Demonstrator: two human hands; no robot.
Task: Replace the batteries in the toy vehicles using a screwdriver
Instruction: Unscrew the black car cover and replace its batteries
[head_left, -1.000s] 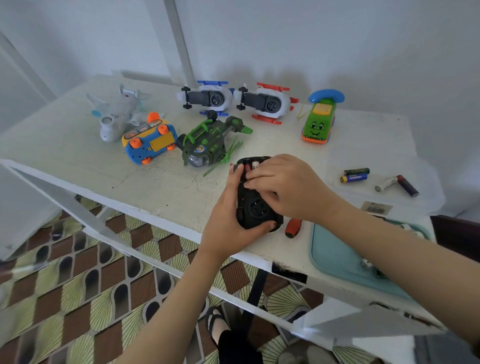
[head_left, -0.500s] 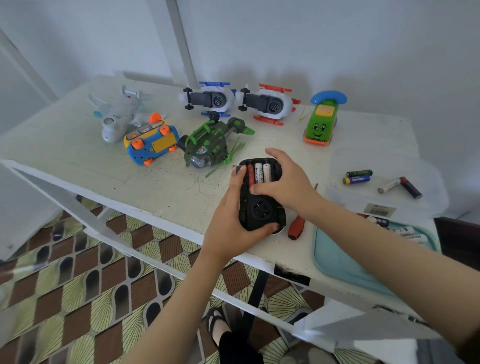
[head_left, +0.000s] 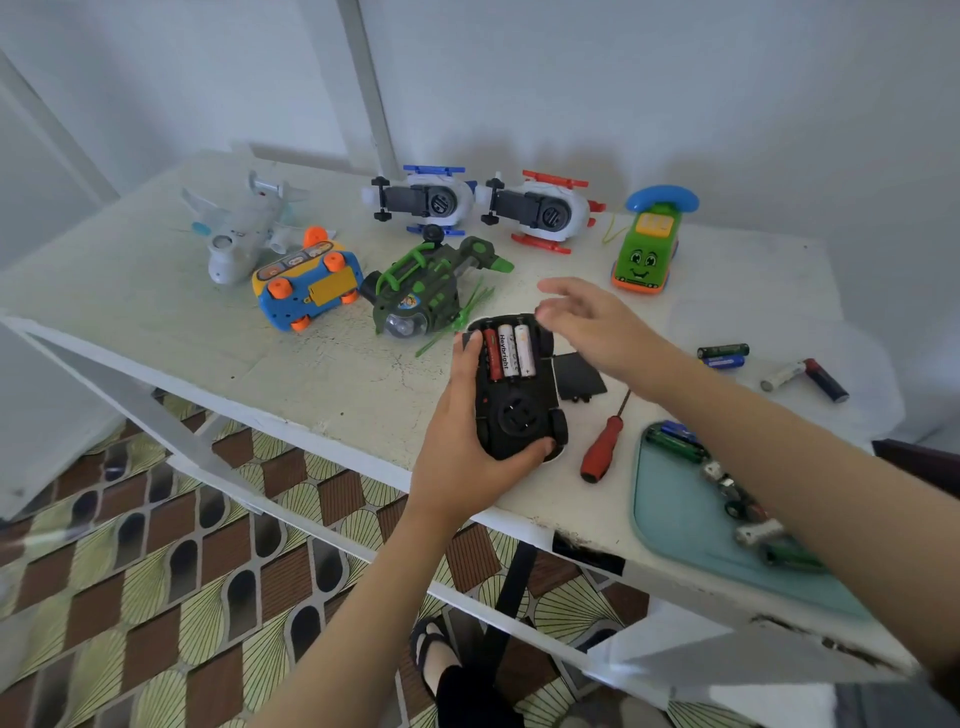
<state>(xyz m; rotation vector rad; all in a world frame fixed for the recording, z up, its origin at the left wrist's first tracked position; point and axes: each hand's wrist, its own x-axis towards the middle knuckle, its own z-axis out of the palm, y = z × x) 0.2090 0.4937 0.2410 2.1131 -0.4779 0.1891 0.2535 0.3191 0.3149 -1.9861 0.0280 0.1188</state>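
Note:
A black toy car (head_left: 519, 410) lies upside down near the table's front edge, its battery bay uncovered with three batteries (head_left: 509, 352) in it. My left hand (head_left: 462, 431) grips the car from the left side and its near end. My right hand (head_left: 592, 325) hovers just right of the bay, fingers relaxed, holding nothing. The black battery cover (head_left: 579, 376) lies on the table beside the car. A red-handled screwdriver (head_left: 602, 449) rests to the right of the car.
Other toys stand behind: a white plane (head_left: 244, 228), a blue-orange car (head_left: 306, 286), a green helicopter (head_left: 426, 286), two overturned white vehicles (head_left: 421, 200) (head_left: 540, 210), a green phone car (head_left: 649, 244). Loose batteries (head_left: 722, 356) (head_left: 805, 376) lie right. A teal tray (head_left: 670, 509) holds several batteries.
My right hand has lifted off the battery bay and drawn back to the right, uncovering the three batteries, the cover and the screwdriver. My left hand keeps its hold on the car.

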